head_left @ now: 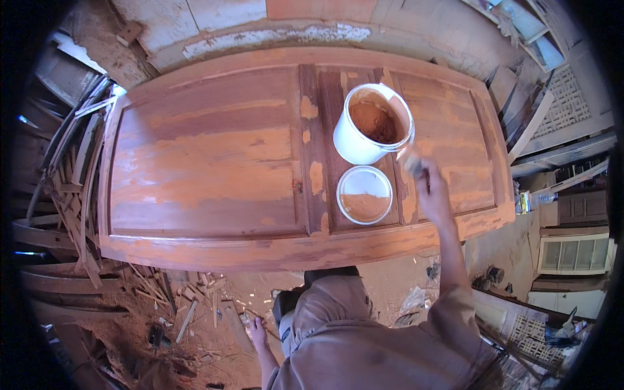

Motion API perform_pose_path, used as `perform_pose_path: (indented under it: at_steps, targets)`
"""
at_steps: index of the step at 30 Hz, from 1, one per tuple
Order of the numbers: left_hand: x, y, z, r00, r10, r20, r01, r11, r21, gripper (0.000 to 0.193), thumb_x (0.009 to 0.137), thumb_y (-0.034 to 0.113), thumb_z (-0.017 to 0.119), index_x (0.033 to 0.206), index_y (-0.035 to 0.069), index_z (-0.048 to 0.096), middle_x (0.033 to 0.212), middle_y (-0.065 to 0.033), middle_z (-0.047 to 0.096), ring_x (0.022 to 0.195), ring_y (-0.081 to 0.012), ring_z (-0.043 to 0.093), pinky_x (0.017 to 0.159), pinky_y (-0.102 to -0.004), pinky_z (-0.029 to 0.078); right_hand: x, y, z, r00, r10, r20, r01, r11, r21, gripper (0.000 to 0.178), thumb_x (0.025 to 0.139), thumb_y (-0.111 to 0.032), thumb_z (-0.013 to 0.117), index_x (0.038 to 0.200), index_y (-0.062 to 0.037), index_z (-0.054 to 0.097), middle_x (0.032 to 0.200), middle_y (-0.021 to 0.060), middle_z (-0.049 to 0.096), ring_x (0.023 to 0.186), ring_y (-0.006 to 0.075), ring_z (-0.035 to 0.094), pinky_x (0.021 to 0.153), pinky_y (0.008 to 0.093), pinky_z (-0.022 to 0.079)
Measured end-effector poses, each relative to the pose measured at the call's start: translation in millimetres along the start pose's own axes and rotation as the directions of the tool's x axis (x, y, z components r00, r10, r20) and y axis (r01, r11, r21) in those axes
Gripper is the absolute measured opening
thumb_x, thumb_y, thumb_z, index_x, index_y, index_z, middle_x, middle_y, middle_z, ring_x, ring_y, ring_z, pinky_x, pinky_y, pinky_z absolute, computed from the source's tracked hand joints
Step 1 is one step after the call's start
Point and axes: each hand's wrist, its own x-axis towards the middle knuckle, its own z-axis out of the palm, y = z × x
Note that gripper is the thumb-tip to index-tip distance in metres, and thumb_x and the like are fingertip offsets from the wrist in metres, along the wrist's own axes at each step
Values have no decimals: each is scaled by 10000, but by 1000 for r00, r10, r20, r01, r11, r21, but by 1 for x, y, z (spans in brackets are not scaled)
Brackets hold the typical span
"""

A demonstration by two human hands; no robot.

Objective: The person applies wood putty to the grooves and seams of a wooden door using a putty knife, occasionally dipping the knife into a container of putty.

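Observation:
A large panelled wooden door [214,175] lies flat before me, patched with orange-brown filler. On its right half stands a white bucket [359,146], partly full of orange-brown paste [374,120]. Just in front of the bucket rests its round lid [364,183], with paste smeared over the lower part. My right hand [431,185] is closed around a putty knife [411,161], its paste-smeared end at the bucket's lower right side. Low on the left, off the door, my left hand [259,331] hangs beside my leg with its fingers apart; nothing shows in it.
Wood offcuts [81,188] are piled at the left. Scraps and shavings [195,305] litter the floor by my left arm. A wall [227,26] runs behind the door's far edge. Lattice panels [564,97] and a pale framed window unit [573,255] stand at the right.

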Motion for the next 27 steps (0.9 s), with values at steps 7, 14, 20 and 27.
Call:
perform_pose_path:
  at_steps: [7, 14, 20, 27]
  targets:
    - [18, -48, -6, 999, 41, -27, -46, 974, -222, 372, 1013, 336, 497, 1080, -11, 615, 953, -122, 682, 754, -187, 646, 585, -307, 505, 83, 6, 16, 987, 73, 142, 27, 799, -600, 441, 956, -95, 426, 1390, -174, 432, 1220, 258, 560, 1016, 449, 629, 854, 521, 527]
    - [25, -66, 1, 993, -112, 20, 113, 939, -325, 340, 1010, 358, 471, 1114, 55, 587, 883, -86, 657, 678, -189, 615, 540, -298, 465, 63, -31, 7, 911, 330, 248, -118, 783, -610, 606, 889, -135, 520, 1479, -212, 403, 1277, 273, 544, 1008, 436, 638, 869, 517, 528]
    - [62, -22, 56, 994, -41, 105, 63, 975, -214, 388, 1007, 415, 454, 1183, 87, 565, 938, -73, 644, 743, -188, 595, 597, -323, 497, 80, -14, 1, 892, 262, 367, -13, 828, -561, 546, 850, -146, 549, 1393, -193, 534, 1093, 223, 669, 967, 403, 658, 887, 478, 528]
    - [88, 83, 128, 989, 16, 144, 2, 992, -129, 395, 1007, 423, 451, 1186, 89, 565, 952, -72, 641, 753, -188, 592, 606, -325, 498, 140, -33, 1, 889, 280, 362, -33, 829, -558, 326, 815, -204, 590, 1105, -91, 686, 1089, 210, 679, 1073, 353, 632, 916, 445, 526]
